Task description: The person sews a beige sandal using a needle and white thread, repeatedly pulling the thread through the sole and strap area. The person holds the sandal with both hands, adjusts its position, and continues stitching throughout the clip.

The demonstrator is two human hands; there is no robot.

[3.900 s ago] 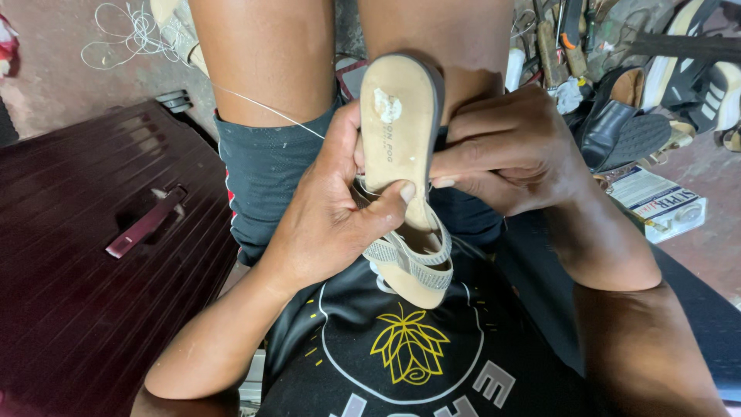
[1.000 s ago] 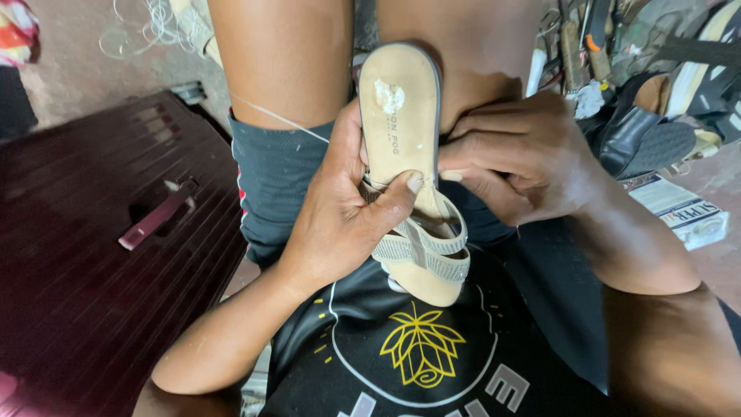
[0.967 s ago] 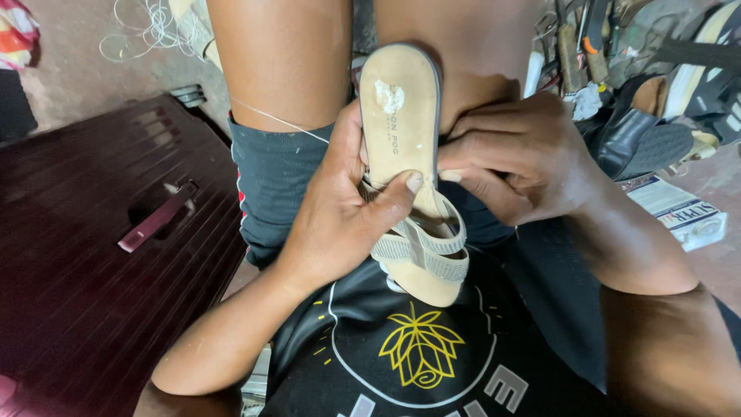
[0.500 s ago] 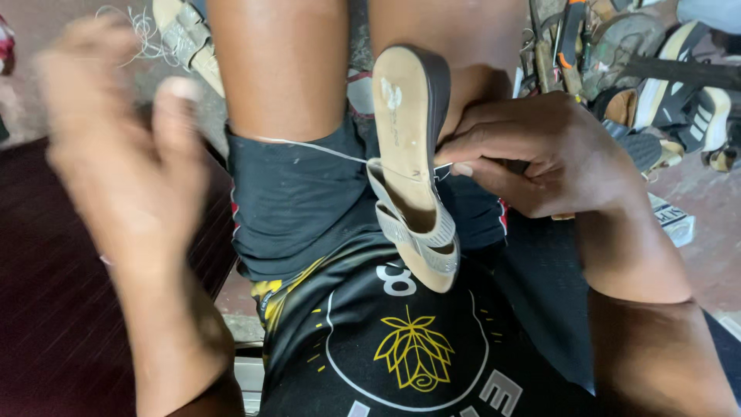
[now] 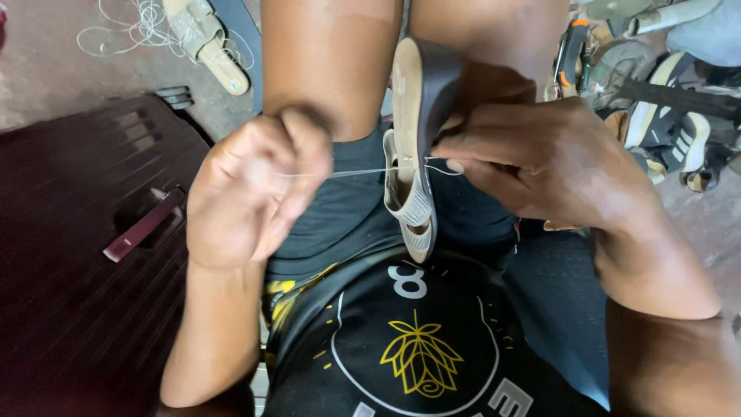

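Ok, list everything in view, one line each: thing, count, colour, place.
sandal: one, beige with dark sole, between the knees, on edge
thread: one, white, taut from left fist to sandal
case: one, dark red, left side, with handle
loose thread: one tangle, white, floor top left
second sandal: one, beige, floor top left
shoe pile: several, mixed dark and white, top right
left hand: one, fisted, pulling the thread
right hand: one, gripping the sandal
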